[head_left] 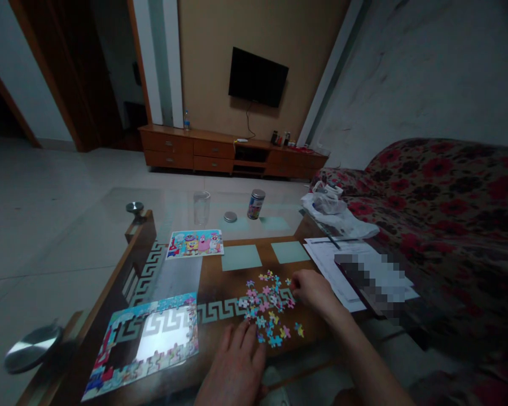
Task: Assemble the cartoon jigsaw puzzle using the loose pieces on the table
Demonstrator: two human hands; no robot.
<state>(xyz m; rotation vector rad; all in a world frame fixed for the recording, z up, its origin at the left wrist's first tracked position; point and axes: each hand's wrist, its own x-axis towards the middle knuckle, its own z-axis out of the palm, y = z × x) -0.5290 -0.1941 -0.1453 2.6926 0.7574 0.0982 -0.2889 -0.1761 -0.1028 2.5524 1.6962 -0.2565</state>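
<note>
Two hands: working round a heap of loose jigsaw pieces (264, 307), taken here as the clock's centre, on the glass-topped bench (214, 282).
Left hand (239, 361): at 7 o'clock, palm down, fingers stretched out and grasping nothing visible; its fingertips reach the heap's near edge, contact unclear.
Right hand (313, 287): at 2 o'clock, fingers curled, a small piece at their tips; whether it is pinched or merely touched, one cannot tell.
Border jigsaw (169, 358): between 8 and 9 o'clock, a joined rim around an open middle.
Rim's lie: long axis roughly from 8 to 2 o'clock, blue top edge towards 12, the same way up as the cartoon picture card (198, 244) between 10 and 11.
Heap's lie: no clear long axis; the pieces point every way.
Beyond the heap: printed tin (256, 204) at 12, round metal lid (230, 216) between 11 and 12, glass tumbler (202, 208) at 11.
Paper side: sheets (336, 276) at 2, near the right hand.
Possible slips: a dragging left sleeve or forearm could break the unfilled rim; a wide right-hand sweep could push pieces under the sheets; crowded, overlapping pieces could be picked up in error.
</note>
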